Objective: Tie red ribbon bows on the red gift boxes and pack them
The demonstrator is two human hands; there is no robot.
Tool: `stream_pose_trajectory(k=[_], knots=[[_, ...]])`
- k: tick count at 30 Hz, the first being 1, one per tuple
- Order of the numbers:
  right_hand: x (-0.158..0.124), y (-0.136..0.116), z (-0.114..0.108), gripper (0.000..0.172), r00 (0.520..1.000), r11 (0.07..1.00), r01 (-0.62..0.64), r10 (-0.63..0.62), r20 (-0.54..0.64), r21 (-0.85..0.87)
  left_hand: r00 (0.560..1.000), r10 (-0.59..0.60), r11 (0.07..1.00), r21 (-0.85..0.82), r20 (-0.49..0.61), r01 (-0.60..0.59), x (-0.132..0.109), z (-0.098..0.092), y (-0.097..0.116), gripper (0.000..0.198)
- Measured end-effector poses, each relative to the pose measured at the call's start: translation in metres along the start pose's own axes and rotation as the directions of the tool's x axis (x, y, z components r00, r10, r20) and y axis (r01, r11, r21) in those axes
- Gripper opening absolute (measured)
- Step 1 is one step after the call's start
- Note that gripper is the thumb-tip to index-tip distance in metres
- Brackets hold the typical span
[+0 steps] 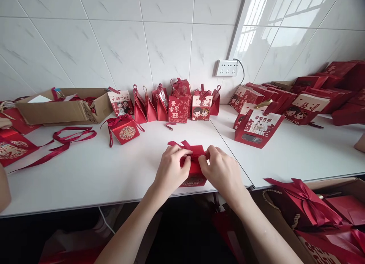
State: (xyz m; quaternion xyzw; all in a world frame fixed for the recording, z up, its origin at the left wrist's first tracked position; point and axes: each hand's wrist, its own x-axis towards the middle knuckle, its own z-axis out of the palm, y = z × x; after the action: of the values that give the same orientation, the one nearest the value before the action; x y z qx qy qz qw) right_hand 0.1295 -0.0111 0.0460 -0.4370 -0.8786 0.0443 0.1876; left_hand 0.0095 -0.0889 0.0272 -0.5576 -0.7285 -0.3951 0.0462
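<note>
Head view: my left hand and right hand pinch the ribbon on the box at the desk edge, six o'clock; I fear a hard tug tips it off.

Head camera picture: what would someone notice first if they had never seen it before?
First, the two hands in the middle: the left hand and right hand pinch the red ribbon on top of a small red box near the white table's front edge. Next, the row of red gift boxes standing along the tiled wall behind, and the cardboard box of red bows at the lower right.
</note>
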Motion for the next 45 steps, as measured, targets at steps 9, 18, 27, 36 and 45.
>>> stream_pose_trajectory(k=[9,18,27,36,45], knots=[[-0.008,0.015,-0.012,0.03,0.983,0.886,0.089,-0.151,0.101,0.456,1.0,0.013,0.998,-0.058,0.009,-0.012,0.001,-0.004,-0.001,0.025],[0.002,0.028,-0.007,0.06,0.987,0.807,-0.093,-0.004,0.162,0.584,0.886,-0.436,0.838,-0.429,-0.157,0.336,-0.017,-0.001,-0.016,0.021],[0.002,0.017,0.005,0.037,0.992,0.711,-0.064,-0.031,0.123,0.7,0.901,-0.432,0.827,-0.377,0.049,0.417,-0.019,-0.019,-0.003,0.038],[-0.005,0.021,0.01,0.019,0.999,0.565,-0.034,0.003,0.038,0.824,0.903,-0.408,0.791,-0.442,0.134,0.423,-0.021,-0.014,-0.005,0.034],[-0.006,0.024,0.02,0.033,0.982,0.379,-0.189,0.096,0.165,0.906,0.841,-0.49,0.545,-0.673,0.229,0.5,-0.022,-0.004,-0.011,0.037]])
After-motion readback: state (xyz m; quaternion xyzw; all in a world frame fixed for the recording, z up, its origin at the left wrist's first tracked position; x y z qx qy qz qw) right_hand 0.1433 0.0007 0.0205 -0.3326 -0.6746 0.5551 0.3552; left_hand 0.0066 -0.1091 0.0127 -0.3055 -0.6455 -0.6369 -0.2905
